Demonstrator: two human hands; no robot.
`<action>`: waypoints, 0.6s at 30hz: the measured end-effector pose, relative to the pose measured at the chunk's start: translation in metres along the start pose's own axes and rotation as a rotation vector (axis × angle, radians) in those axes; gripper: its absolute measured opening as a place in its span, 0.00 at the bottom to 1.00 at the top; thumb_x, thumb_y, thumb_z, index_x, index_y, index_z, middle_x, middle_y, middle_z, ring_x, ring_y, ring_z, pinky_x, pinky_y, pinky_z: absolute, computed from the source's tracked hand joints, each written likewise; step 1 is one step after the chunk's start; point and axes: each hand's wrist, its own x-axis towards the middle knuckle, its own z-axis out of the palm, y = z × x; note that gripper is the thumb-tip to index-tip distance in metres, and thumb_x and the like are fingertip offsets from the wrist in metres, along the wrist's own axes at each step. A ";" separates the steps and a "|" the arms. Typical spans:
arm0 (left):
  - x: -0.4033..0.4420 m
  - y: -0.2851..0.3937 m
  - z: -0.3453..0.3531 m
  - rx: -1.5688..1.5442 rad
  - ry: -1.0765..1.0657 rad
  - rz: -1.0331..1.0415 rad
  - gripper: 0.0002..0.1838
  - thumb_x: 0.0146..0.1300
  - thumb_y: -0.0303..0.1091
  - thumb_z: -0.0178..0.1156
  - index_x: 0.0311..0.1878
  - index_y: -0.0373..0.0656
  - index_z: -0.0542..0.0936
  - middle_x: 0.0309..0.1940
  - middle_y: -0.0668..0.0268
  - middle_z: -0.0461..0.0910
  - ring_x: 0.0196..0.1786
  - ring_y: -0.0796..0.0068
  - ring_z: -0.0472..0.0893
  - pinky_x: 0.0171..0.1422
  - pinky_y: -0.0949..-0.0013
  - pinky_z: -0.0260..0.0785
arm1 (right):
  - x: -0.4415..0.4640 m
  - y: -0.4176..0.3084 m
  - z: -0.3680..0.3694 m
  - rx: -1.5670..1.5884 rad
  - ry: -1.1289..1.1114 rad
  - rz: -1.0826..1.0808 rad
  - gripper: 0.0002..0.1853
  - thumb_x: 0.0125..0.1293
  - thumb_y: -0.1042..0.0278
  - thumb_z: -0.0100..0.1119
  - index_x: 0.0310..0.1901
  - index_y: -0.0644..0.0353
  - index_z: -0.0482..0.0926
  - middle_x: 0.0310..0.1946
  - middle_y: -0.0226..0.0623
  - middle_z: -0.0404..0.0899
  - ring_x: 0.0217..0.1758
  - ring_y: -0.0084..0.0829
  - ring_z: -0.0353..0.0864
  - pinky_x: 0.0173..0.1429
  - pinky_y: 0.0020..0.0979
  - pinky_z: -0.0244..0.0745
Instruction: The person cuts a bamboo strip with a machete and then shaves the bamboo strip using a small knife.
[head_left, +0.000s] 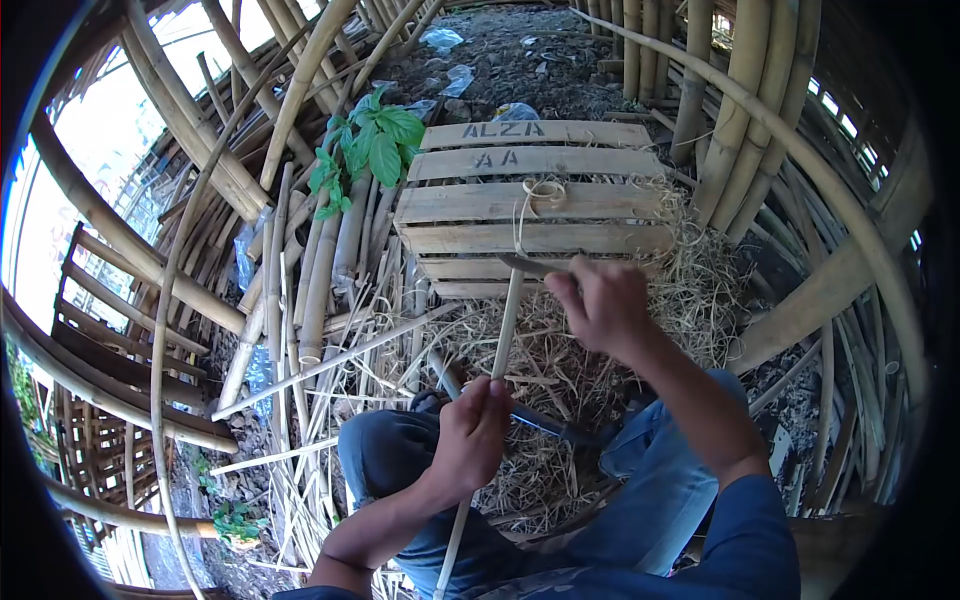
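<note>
The left hand (472, 435) is closed around a bamboo strip (508, 325), whose long axis runs forward from those fingers, leaning slightly right, with its tail trailing back below the fist. The right hand (605, 308) grips a knife (538, 266), the blade pointing left from its fingers and lying across the strip, apparently touching. That crossing sits ahead of the left fingers but nearer the right ones; a thin curl (545, 195) rises beyond both.

ground (490, 48): plastic scraps (458, 80), bamboo poles (320, 290), pale shavings (715, 290) | slatted crate (600, 203) amid shavings
</note>
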 end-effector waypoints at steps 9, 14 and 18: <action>-0.002 -0.004 -0.006 0.137 0.047 0.011 0.15 0.74 0.35 0.43 0.30 0.39 0.69 0.18 0.75 0.65 0.22 0.89 0.61 0.24 0.76 0.56 | -0.003 -0.016 -0.001 0.089 -0.119 -0.006 0.26 0.68 0.46 0.46 0.19 0.57 0.71 0.05 0.34 0.66 0.09 0.34 0.72 0.15 0.35 0.66; 0.001 -0.010 -0.007 0.096 0.052 0.038 0.15 0.74 0.35 0.43 0.30 0.39 0.70 0.17 0.75 0.65 0.22 0.89 0.62 0.24 0.76 0.57 | -0.020 -0.040 0.006 0.163 -0.154 -0.083 0.26 0.69 0.47 0.45 0.19 0.58 0.72 0.05 0.34 0.67 0.07 0.31 0.72 0.13 0.36 0.67; -0.004 0.000 -0.010 0.020 0.022 -0.025 0.17 0.74 0.38 0.42 0.31 0.39 0.70 0.18 0.75 0.65 0.21 0.88 0.62 0.23 0.77 0.55 | -0.003 -0.018 0.007 0.182 -0.144 0.114 0.25 0.69 0.48 0.45 0.18 0.57 0.70 0.06 0.35 0.66 0.09 0.35 0.73 0.15 0.37 0.66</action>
